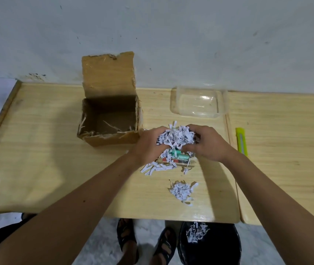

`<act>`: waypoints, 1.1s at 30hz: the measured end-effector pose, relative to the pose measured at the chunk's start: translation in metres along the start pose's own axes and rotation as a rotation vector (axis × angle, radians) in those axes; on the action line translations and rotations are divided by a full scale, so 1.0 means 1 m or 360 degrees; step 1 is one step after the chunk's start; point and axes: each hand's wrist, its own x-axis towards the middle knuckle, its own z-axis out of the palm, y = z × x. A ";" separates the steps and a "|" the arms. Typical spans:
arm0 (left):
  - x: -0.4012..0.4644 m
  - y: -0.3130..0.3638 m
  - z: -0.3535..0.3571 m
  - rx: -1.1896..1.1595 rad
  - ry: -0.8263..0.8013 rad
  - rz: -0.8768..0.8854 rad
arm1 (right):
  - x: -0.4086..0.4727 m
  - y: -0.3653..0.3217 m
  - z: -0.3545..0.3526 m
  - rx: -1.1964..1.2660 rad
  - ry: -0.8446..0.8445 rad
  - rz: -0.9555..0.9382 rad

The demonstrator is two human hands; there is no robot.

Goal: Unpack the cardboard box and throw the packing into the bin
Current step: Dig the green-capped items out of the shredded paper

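Observation:
The open cardboard box [112,119] stands on the table's far left, flap up, with only a few straw-like strips inside. My left hand [148,145] and my right hand [207,143] together cup a heap of shredded white paper [175,137] just above the table. Under the heap lie teal cylinders [179,154] and a clear case with red parts [175,161], partly covered by shreds. A smaller pile of shreds [183,190] lies nearer the front edge. The black bin [209,245] sits on the floor below the table, with some shreds in it.
A clear plastic tray [198,104] rests at the back, right of the box. A yellow-green utility knife [241,140] lies on the adjoining table to the right. My sandalled feet [146,243] stand beside the bin. A white wall closes off the back.

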 end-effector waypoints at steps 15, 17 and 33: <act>0.015 -0.015 0.002 -0.0076 -0.0120 -0.0265 | 0.006 -0.003 0.003 0.0218 0.0055 0.0145; 0.015 -0.018 0.003 -0.0111 -0.0119 -0.0246 | 0.001 -0.004 0.001 0.0194 0.0083 0.0138; 0.006 -0.013 -0.003 0.0044 -0.0072 -0.0079 | -0.046 -0.001 0.018 0.0378 0.0330 -0.0250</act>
